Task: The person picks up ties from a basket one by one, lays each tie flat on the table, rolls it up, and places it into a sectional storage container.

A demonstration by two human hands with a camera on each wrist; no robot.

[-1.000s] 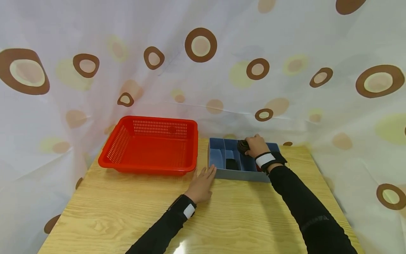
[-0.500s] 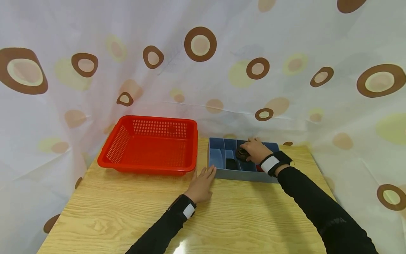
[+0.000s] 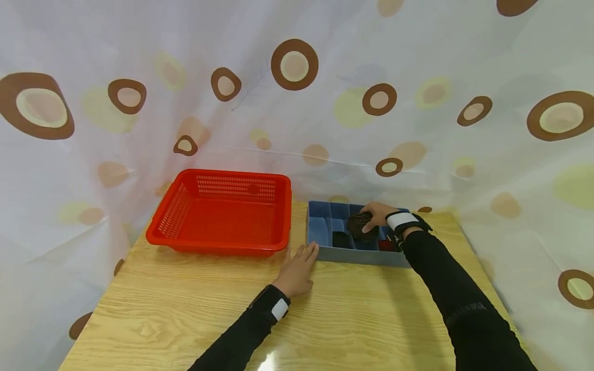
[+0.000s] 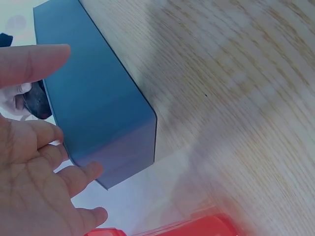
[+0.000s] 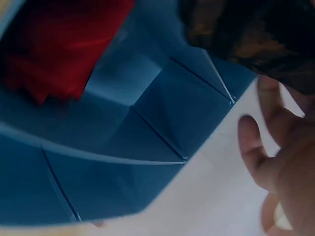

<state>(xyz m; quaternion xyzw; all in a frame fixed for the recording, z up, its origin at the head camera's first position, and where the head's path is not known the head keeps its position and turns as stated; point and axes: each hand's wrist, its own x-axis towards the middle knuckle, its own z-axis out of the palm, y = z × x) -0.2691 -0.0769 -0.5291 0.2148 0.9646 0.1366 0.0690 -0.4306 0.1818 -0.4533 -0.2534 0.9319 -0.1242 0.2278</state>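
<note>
Right hand (image 3: 377, 215) grips dark roll (image 3: 359, 225); wrist view, seemingly patterned

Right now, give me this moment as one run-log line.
right hand: grips dark rolled item over blue divided box | left hand: fingers straight at box's near-left corner | red basket: left of box

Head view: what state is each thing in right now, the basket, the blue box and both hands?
Red basket: upright on the table, nothing visible inside.
Blue divided box: open-topped, holding dark and red rolled items.
Dark rolled item: gripped over the box.
Right hand: fingers curled round the dark rolled item.
Left hand: flat, fingers straight, touching the box's corner.
</note>
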